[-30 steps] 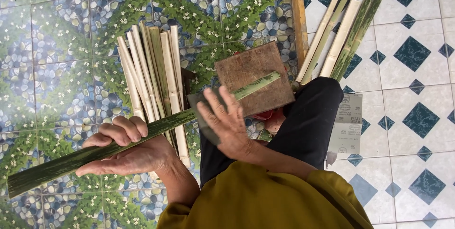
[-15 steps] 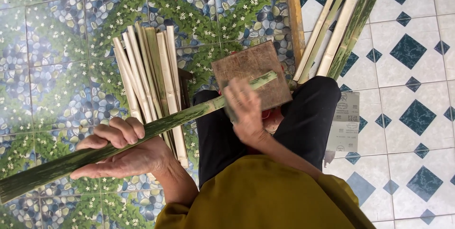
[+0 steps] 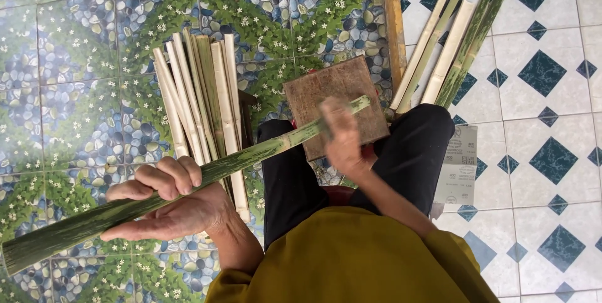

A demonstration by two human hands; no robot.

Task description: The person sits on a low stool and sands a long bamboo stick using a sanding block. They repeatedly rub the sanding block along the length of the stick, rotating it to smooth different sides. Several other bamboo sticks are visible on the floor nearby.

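A long green bamboo strip (image 3: pixel 251 156) runs diagonally from the lower left up to a brown wooden block (image 3: pixel 360 87) that rests on my lap. My left hand (image 3: pixel 169 199) cups the strip from below, fingers curled over it. My right hand (image 3: pixel 342 137) is blurred with motion over the strip's upper part above the block; whether it holds a tool is unclear. I sit in black trousers (image 3: pixel 414 152) and a mustard-yellow top (image 3: pixel 351 259).
A bundle of pale split bamboo strips (image 3: pixel 200 99) lies on the patterned pebble-and-flower floor to the left of my knees. More strips (image 3: pixel 454 46), some green, lie on the white and blue tiles at the upper right. A printed paper (image 3: pixel 458 168) lies by my right leg.
The right hand has slid up along the strip toward the block. The strip's lower end has shifted down and left slightly. The left hand keeps its hold.
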